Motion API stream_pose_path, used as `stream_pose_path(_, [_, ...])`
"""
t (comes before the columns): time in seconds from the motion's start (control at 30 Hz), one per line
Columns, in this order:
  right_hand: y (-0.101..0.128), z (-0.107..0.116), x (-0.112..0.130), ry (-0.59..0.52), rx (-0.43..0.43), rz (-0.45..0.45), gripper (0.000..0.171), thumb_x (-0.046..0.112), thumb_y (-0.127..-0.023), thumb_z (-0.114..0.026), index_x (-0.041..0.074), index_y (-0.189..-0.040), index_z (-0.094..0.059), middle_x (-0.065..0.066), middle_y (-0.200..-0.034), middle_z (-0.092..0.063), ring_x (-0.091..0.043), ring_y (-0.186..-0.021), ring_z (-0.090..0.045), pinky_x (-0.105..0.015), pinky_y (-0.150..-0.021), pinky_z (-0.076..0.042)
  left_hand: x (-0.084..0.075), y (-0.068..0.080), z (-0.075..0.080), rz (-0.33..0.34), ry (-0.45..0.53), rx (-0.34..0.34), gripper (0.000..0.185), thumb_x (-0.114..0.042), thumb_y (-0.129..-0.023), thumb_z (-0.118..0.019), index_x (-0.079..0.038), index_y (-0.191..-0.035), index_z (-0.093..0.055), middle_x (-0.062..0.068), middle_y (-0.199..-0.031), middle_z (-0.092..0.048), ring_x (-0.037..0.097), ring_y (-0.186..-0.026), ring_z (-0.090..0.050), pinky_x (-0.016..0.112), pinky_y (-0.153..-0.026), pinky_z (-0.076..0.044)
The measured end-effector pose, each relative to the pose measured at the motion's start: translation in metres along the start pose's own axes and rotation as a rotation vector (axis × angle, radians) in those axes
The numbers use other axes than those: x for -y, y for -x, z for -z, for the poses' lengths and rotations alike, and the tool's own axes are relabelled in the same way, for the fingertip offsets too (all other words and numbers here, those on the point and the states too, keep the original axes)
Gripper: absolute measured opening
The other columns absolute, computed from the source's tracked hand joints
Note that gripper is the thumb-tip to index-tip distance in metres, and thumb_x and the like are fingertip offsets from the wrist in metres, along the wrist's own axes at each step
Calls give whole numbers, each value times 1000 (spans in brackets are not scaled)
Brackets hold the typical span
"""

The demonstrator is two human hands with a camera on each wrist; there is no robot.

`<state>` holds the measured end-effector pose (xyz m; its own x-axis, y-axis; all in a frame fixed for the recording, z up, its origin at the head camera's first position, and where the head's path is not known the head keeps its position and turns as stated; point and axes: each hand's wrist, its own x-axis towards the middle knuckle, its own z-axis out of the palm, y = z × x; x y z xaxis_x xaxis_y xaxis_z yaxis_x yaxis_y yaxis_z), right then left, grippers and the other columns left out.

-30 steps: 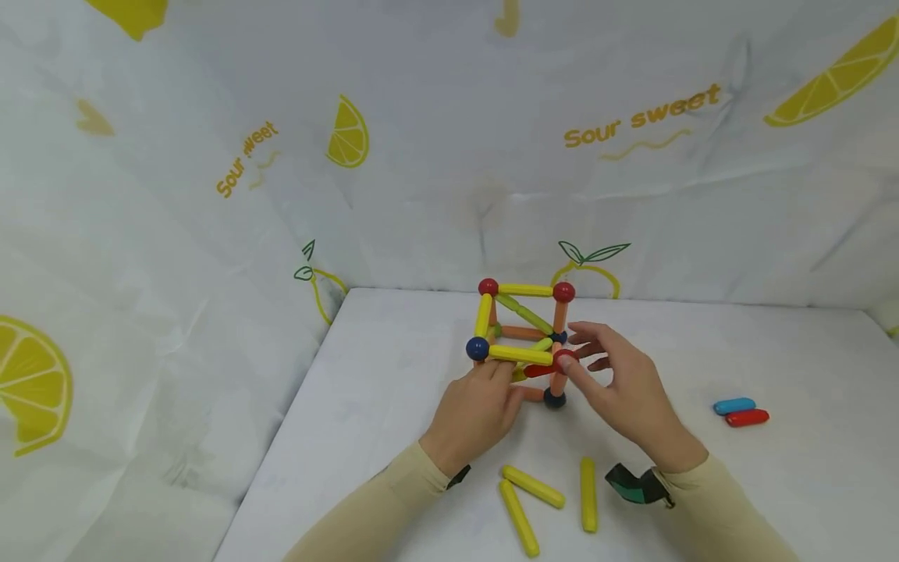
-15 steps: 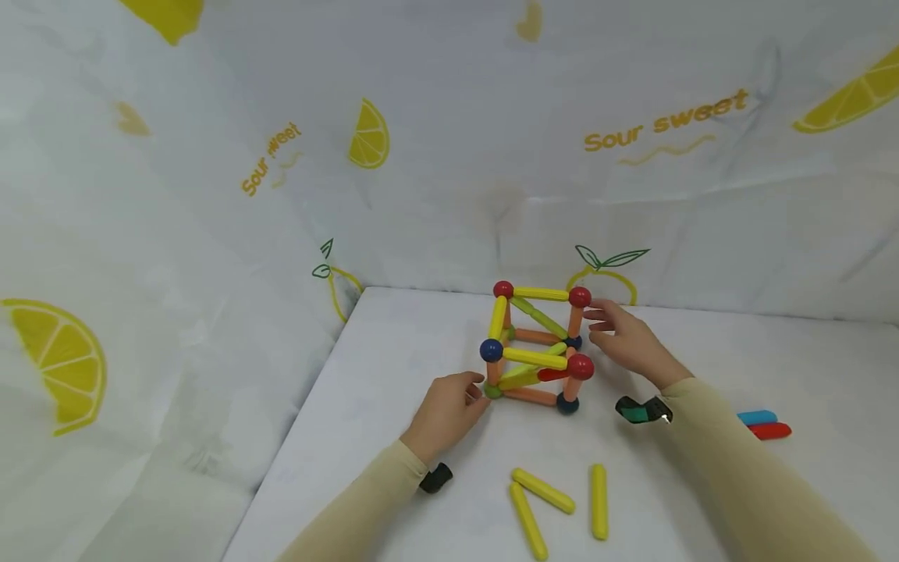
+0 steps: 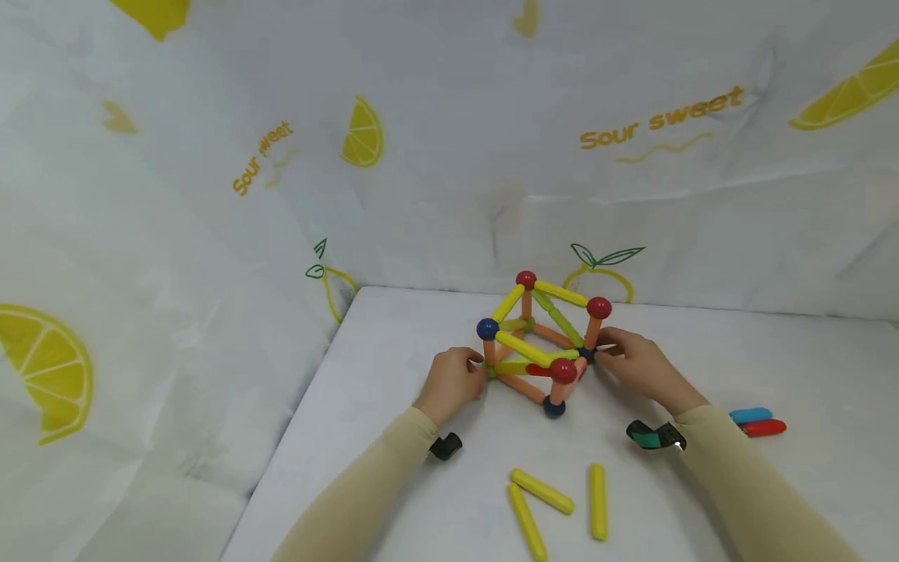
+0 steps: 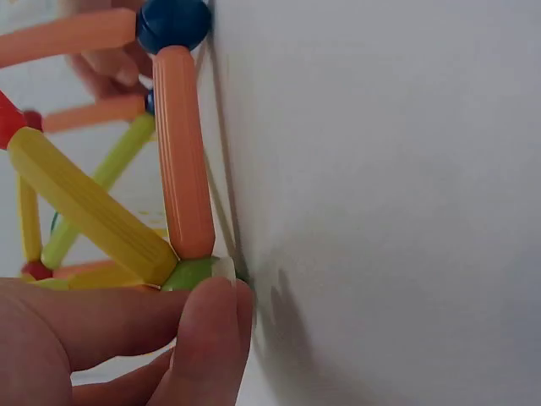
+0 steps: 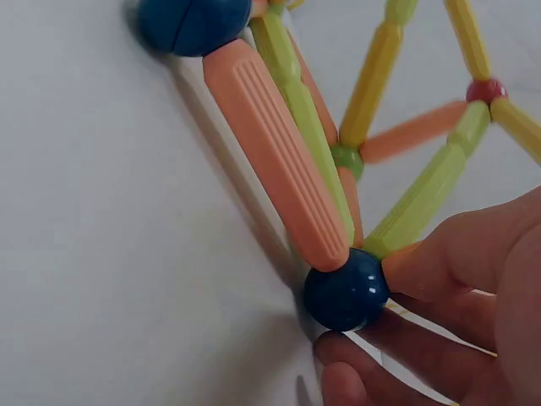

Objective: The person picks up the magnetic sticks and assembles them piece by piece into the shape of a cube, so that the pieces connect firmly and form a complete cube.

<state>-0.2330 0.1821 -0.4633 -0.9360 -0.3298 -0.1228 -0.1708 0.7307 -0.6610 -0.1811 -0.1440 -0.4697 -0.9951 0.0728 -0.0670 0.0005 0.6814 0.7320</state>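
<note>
A frame (image 3: 520,338) of magnetic rods and coloured balls stands on the table in the head view. Its top rods are yellow, with red balls and one blue ball at the corners; orange rods form uprights and base. My left hand (image 3: 451,384) pinches the green ball (image 4: 190,272) at the left base corner between thumb and finger. At the back right base corner, my right hand (image 3: 644,367) pinches a dark blue ball (image 5: 347,289). A short red rod (image 3: 538,370) sticks out from the front red ball (image 3: 563,371). Yellow-green diagonals cross the sides.
Several loose yellow rods, including a lone one (image 3: 598,502), lie on the table in front of the frame. Beyond my right forearm lie a blue rod (image 3: 751,414) and a red rod (image 3: 764,428). A lemon-print sheet (image 3: 449,187) hangs behind the table.
Both hands left the front top corner and moved to opposite base corners, where they now pinch balls. The frame has turned clockwise seen from above, its front right corner swinging toward the front.
</note>
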Motion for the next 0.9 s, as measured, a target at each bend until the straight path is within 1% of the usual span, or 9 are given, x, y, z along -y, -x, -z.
stream_pose_path(0.1, [17, -5, 0, -10, 6, -11, 50, 25, -106, -63, -1, -148, -58, -26, -144, -65, -45, -124, -67, -57, -97, -62, 1, -11, 4, -2, -51, -11, 30, -10, -100, -69, 2, -126, -75, 5, -87, -78, 11, -69, -68, 26, -67, -57])
stream_pose_path(0.2, [31, -11, 1, -28, 12, -5, 45, 25, -104, -69, 1, -142, -63, -21, -135, -71, -39, -118, -71, -50, -92, -64, 3, -21, 7, -30, -103, -1, 31, -9, -102, -67, 1, -130, -75, 11, -106, -80, 18, -87, -69, 35, -84, -61])
stream_pose_path(0.3, [43, -16, 4, -41, 10, 7, 38, 24, -101, -75, 5, -132, -68, -14, -123, -75, -32, -111, -72, -46, -88, -65, 4, -31, 10, -66, -112, 47, 35, -9, -106, -65, -1, -139, -71, 13, -122, -79, 25, -106, -72, 42, -101, -61])
stream_pose_path(0.37, [48, -20, 5, -43, -1, 7, 32, 23, -100, -77, 7, -126, -70, -9, -116, -76, -27, -107, -72, -43, -86, -64, 5, -37, 10, -80, -96, 95, 39, -11, -107, -64, -4, -145, -67, 12, -129, -77, 27, -117, -73, 44, -107, -59])
stream_pose_path(0.43, [52, -23, 7, -41, -16, 7, 30, 22, -98, -79, 7, -123, -70, -7, -112, -77, -24, -103, -71, -41, -86, -64, 7, -41, 10, -83, -87, 142, 43, -14, -108, -63, -7, -150, -64, 9, -134, -76, 26, -123, -73, 44, -109, -59])
stream_pose_path(0.53, [56, -26, 10, -33, -47, 4, 28, 20, -97, -80, 7, -121, -71, -5, -108, -77, -21, -99, -70, -40, -84, -63, 9, -47, 10, -79, -77, 198, 46, -17, -109, -61, -13, -154, -61, 5, -140, -74, 25, -127, -72, 43, -111, -58])
stream_pose_path(0.73, [62, -28, 14, -37, -78, -7, 30, 17, -97, -79, 5, -123, -69, -7, -108, -76, -21, -99, -70, -43, -86, -64, 7, -56, 12, -90, -63, 273, 49, -21, -108, -61, -20, -158, -57, 2, -150, -68, 26, -130, -69, 47, -113, -55])
stream_pose_path(0.83, [67, -28, 14, -33, -77, -28, 32, 17, -98, -78, 5, -126, -67, -7, -109, -76, -21, -99, -70, -42, -86, -64, 6, -51, 12, -83, -64, 274, 48, -25, -108, -63, -18, -155, -60, 4, -147, -69, 25, -128, -69, 45, -110, -57])
stream_pose_path(0.9, [71, -26, 14, -27, -77, -40, 34, 17, -98, -78, 6, -128, -67, -7, -112, -77, -21, -100, -70, -41, -85, -64, 5, -38, 13, -54, -103, 243, 42, -27, -107, -65, -14, -147, -66, 5, -137, -73, 23, -120, -70, 43, -105, -60])
